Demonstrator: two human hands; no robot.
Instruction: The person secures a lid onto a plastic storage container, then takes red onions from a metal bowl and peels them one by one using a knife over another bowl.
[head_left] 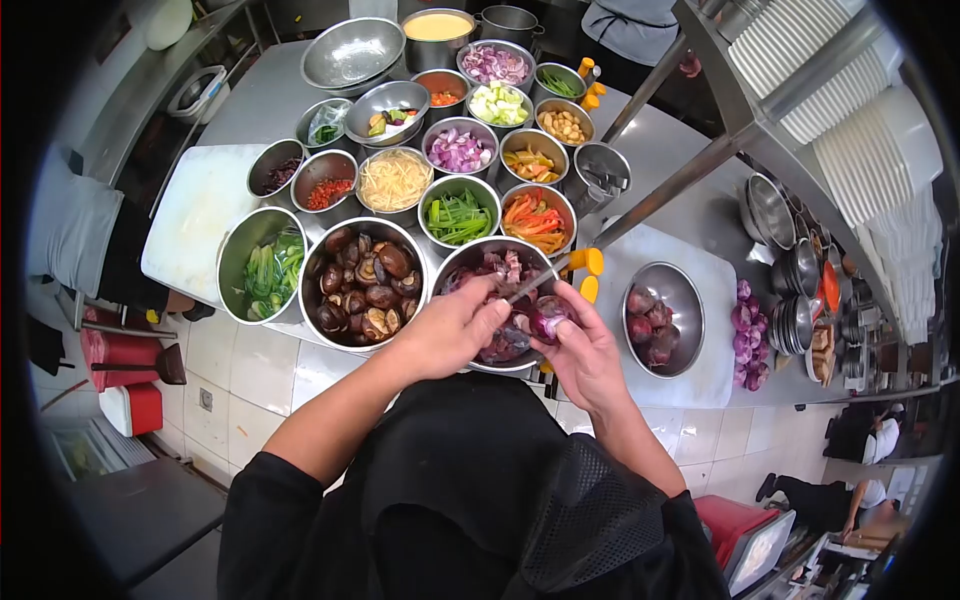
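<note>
Over a steel pot (pixel 437 285) with purple onion peels in it, my right hand (pixel 580 350) holds a red onion (pixel 550 318). My left hand (pixel 450 325) is closed beside it, at the near end of a thin knife blade (pixel 535 287) that points up and right across the pot. Its fingers touch or nearly touch the onion; how they hold the knife is partly hidden. Right of the pot, a steel bowl (pixel 664 320) with several dark red onions stands on a white cutting board (pixel 715 290). A pile of purple onions (pixel 750 335) lies at the board's right edge.
Left of the pot stand a pot of brown mushrooms (pixel 366 282) and one of green vegetables (pixel 262 265). Several containers of cut vegetables, such as green strips (pixel 458 215), fill the table behind. A metal shelf post (pixel 665 190) slants at right. Other people are at the edges.
</note>
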